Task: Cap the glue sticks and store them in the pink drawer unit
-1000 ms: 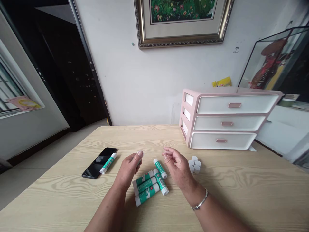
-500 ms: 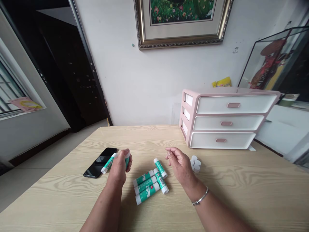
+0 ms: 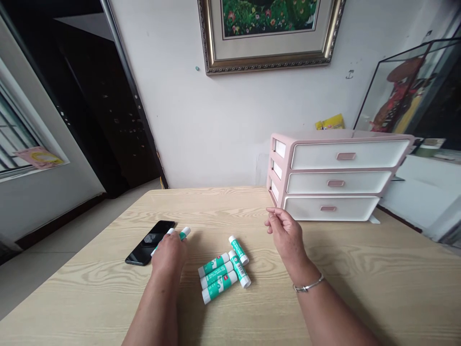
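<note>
My left hand [image 3: 166, 253] is low on the wooden table [image 3: 360, 278], closed on a green-and-white glue stick [image 3: 184, 234] whose white end pokes out past my fingers. Just left of it a second glue stick's white tip [image 3: 169, 231] shows beside a black phone [image 3: 147, 243]; my hand hides the rest of that stick. Several more glue sticks [image 3: 220, 275] lie bunched between my hands. My right hand [image 3: 287, 235] hovers near the bottom drawer of a pink-and-white drawer unit [image 3: 334, 175], thumb and fingers pinched. What it pinches, if anything, I cannot make out.
The three drawers of the unit are closed. Behind the table is a white wall with a gilt-framed picture [image 3: 270, 33]. A dark doorway [image 3: 90, 96] opens at the left. A glass case [image 3: 414, 91] stands at the far right.
My left hand carried a glue stick leftward and down to the table beside the phone. My right hand moved right and back toward the drawer unit, now covering the white caps seen earlier.
</note>
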A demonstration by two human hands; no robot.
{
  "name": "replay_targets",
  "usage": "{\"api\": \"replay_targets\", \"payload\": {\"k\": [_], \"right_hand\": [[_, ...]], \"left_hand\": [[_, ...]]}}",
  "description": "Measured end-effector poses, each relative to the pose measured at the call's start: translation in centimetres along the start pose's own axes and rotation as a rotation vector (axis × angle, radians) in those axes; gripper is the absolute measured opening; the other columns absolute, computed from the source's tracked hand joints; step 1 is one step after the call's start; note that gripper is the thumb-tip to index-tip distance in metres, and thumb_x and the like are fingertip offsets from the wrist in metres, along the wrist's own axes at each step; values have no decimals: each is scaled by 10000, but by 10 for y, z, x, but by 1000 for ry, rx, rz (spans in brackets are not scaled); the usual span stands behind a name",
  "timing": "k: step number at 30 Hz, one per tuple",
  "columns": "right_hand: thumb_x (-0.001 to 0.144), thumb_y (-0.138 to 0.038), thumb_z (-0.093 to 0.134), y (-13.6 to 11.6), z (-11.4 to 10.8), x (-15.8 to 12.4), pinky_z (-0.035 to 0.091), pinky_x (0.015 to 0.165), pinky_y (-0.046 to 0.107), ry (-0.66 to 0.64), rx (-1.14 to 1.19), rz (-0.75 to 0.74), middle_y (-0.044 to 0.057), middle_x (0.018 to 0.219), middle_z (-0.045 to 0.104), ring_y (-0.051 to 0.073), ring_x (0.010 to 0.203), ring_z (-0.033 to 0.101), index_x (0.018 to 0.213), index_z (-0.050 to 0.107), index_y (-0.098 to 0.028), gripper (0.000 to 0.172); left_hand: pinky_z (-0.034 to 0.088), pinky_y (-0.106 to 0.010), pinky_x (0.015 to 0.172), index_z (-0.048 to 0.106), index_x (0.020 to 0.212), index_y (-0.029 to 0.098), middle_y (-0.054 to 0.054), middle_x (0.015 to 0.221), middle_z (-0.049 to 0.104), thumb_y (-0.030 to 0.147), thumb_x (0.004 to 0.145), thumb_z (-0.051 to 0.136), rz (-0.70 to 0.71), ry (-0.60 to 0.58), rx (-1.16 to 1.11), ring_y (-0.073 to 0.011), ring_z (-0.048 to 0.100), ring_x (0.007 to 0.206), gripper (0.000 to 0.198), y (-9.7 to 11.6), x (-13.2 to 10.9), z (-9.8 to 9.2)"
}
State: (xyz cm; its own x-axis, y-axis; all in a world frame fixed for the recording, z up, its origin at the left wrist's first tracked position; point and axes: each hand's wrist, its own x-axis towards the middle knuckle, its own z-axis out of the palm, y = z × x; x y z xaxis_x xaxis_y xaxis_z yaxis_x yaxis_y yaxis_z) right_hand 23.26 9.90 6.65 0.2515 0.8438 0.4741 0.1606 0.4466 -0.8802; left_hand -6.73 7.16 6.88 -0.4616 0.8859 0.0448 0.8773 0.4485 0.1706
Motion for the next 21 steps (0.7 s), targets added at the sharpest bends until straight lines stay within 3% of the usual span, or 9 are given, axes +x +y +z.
{"api": "replay_targets", "payload": {"k": [9, 15, 21], "right_hand": [[895, -461, 564, 4, -1, 2, 511, 554, 236, 1, -20, 15, 22, 689, 636, 147, 627, 601, 1060, 688, -161, 365], [904, -483, 543, 10, -1, 2, 494, 548, 234, -35, -64, 23, 26, 664, 636, 166, 651, 623, 1072, 692, -164, 390], [913, -472, 537, 16, -7, 8, 478, 550, 234, 16, -109, 10, 21, 685, 653, 159, 633, 619, 1078, 688, -186, 363]], "left_hand": [[445, -484, 836, 712, 1095, 246, -141, 1227, 652, 431, 880, 415, -63, 86, 83, -374, 548, 1160, 410, -21, 15, 14], [429, -476, 843, 694, 1133, 253, -149, 1191, 666, 483, 846, 441, -81, 143, 38, -364, 557, 1143, 446, -21, 17, 16], [419, -487, 858, 651, 1180, 234, -154, 1239, 650, 429, 857, 430, -135, 169, 9, -360, 551, 1165, 437, -18, 15, 12]]}}
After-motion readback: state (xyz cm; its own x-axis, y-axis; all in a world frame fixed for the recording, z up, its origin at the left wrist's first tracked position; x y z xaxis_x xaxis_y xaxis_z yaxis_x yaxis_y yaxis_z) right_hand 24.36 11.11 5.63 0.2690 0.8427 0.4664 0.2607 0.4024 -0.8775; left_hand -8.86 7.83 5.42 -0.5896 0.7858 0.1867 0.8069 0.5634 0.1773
